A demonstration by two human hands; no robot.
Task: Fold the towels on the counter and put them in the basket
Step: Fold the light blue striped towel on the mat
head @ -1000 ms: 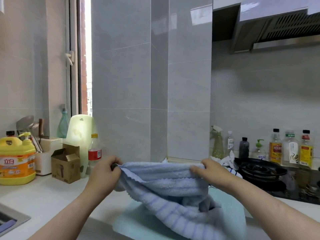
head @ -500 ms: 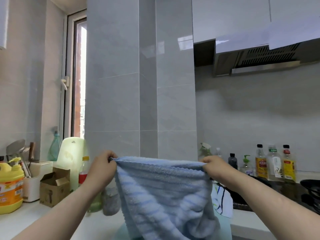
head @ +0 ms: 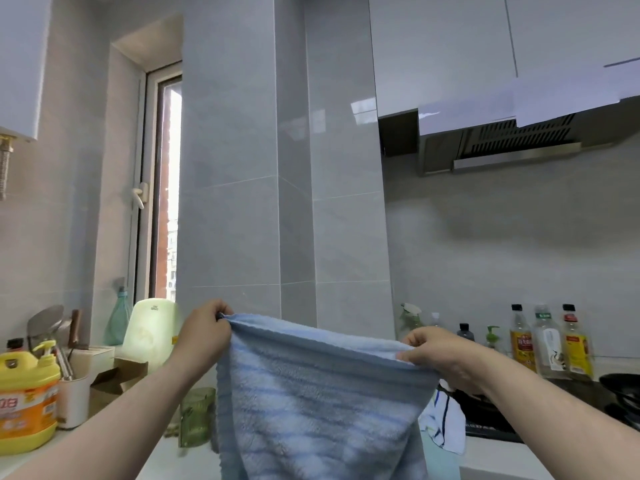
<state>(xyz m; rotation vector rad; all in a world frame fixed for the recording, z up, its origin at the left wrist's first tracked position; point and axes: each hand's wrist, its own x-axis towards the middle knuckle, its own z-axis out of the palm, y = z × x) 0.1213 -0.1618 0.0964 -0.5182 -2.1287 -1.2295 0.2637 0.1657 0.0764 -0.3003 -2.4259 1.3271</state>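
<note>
Both our hands pinch the blue towel (head: pixel 311 393) by its top corners — left hand (head: pixel 204 336) higher, right hand (head: pixel 440 355) lower — so it hangs above the counter (head: pixel 498 455). Soft, light and floppy, we judge — best held at the corners, edge taut, to fold cleanly.

Green glass (head: pixel 195 422) apparently just behind towel (head: pixel 311 403)
</note>
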